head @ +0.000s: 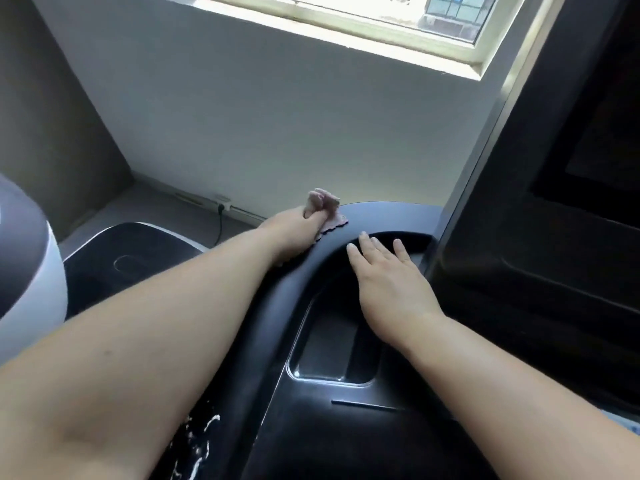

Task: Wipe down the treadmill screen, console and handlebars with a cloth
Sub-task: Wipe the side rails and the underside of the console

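My left hand (294,233) grips a bunched pink cloth (330,211) and presses it on the far top of the black curved handlebar (388,216) of the treadmill. Part of the cloth sticks up above my fingers. My right hand (384,271) lies flat with straight fingers on the inner edge of the handlebar, to the right of the cloth. Below it the black console (322,420) has a recessed tray (329,355) with a shiny rim. The dark screen (568,188) rises at the right with a silver edge.
A white and grey machine (24,258) stands at the left. Another dark treadmill deck (131,251) lies below the handlebar. A wall socket with a black cable (221,209) sits on the pale wall under a window (381,19).
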`<state>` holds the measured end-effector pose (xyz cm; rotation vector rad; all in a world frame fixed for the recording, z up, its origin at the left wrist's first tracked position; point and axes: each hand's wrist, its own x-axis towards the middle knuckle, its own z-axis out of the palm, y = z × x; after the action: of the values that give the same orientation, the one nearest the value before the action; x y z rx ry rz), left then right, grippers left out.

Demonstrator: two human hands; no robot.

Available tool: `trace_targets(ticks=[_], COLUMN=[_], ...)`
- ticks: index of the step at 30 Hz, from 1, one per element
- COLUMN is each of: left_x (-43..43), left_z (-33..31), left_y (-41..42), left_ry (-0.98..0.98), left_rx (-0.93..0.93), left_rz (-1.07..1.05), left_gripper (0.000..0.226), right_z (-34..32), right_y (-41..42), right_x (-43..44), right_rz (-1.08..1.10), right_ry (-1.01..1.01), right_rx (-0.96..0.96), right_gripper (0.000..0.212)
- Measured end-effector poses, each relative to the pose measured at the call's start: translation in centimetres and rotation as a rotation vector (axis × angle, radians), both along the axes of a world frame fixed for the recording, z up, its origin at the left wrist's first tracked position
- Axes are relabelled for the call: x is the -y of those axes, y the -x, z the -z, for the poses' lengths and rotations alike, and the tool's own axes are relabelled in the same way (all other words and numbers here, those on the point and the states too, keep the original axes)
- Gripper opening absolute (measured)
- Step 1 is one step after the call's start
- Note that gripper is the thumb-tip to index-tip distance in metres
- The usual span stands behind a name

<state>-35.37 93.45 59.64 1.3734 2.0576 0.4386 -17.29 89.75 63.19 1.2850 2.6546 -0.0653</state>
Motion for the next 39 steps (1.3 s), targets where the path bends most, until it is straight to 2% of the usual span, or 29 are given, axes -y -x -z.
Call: trace_targets(ticks=[4, 6, 9, 11, 12, 13, 15, 17, 18, 20, 22, 23, 24, 26, 28, 30, 32, 33, 35, 39], left_x=[3.7, 7.2, 12.4, 15.3, 16.4, 17.2, 17.7, 17.5, 17.3, 17.1, 17.3, 17.6, 17.9, 18.8, 19.5, 20.3, 21.1, 21.5, 22.6, 24.4], left_z=[0.9, 1.0, 0.1, -0.6, -1.0, -0.7, -0.7, -1.7, -2.4, -3.7, -4.5, -4.4, -4.5, -4.1, -3.8, -3.5, -3.2, -2.9, -2.5, -2.1], left_y=[0.7, 1.1, 0.7, 0.3, 0.1, 0.2, 0.2, -0.1, 0.0, 0.8, 1.6, 2.1, 2.1, 2.3, 2.5, 2.7, 2.7, 2.7, 3.0, 3.1], left_ry=[0.035, 0.057, 0.109, 0.085, 0.041, -0.024, -0.122, -0.186, -0.237, -0.364, -0.4, -0.39, -0.378, -0.343, -0.348, -0.365, -0.373, -0.377, -0.388, -0.423], left_rx=[-0.088, -0.076, -0.044, -0.028, 0.023, 0.097, 0.272, 0.64, 0.809, 0.87, 0.864, 0.85, 0.829, 0.764, 0.742, 0.719, 0.687, 0.667, 0.648, 0.608], left_rz=[-0.055, -0.101, -0.161, -0.128, -0.102, -0.054, 0.021, -0.051, -0.122, -0.2, -0.314, -0.356, -0.377, -0.379, -0.41, -0.457, -0.502, -0.515, -0.546, -0.595], left_gripper=[0.072, 0.07, 0.059, 0.041, 0.034, 0.037, 0.05, 0.037, 0.029, 0.035, 0.046, 0.045, 0.042, 0.037, 0.034, 0.029, 0.026, 0.025, 0.024, 0.022], right_z=[-0.3, -0.3, -0.5, -0.6, -0.6, -0.7, -1.1, -1.2, -1.0, -0.3, 0.7, 1.1, 1.5, 2.3, 3.3, 3.8, 4.0, 3.8, 3.6, 2.8], right_y=[0.3, 0.2, 0.1, 0.3, 0.5, 0.8, 1.5, 2.2, 2.7, 3.8, 5.3, 6.2, 6.9, 7.3, 5.8, 4.3, 4.8, 5.6, 6.9, 5.0], right_x=[-0.4, 0.1, 0.9, 1.1, 1.2, 1.4, 2.4, 4.3, 5.3, 7.0, 8.3, 8.8, 9.0, 8.7, 7.3, 5.9, 5.4, 5.8, 7.4, 13.5], right_rz=[0.056, 0.072, 0.159, 0.247, 0.31, 0.394, 0.573, 0.683, 0.698, 0.634, 0.448, 0.367, 0.307, 0.338, 0.573, 0.833, 0.871, 0.838, 0.765, 0.546], right_ry=[0.069, 0.125, 0.258, 0.308, 0.348, 0.428, 0.773, 1.107, 1.168, 1.074, 0.777, 0.637, 0.533, 0.361, 0.202, 0.275, 0.578, 0.692, 0.721, 0.567], right_rx=[-0.104, -0.14, -0.242, -0.417, -0.546, -0.704, -0.983, -1.103, -1.16, -1.236, -1.073, -0.972, -0.915, -0.894, -0.957, -1.096, -1.222, -1.218, -1.124, -0.836], right_gripper=[0.068, 0.069, 0.065, 0.061, 0.055, 0.044, 0.026, 0.029, 0.032, 0.043, 0.062, 0.061, 0.049, 0.029, 0.036, 0.043, 0.039, 0.036, 0.036, 0.046])
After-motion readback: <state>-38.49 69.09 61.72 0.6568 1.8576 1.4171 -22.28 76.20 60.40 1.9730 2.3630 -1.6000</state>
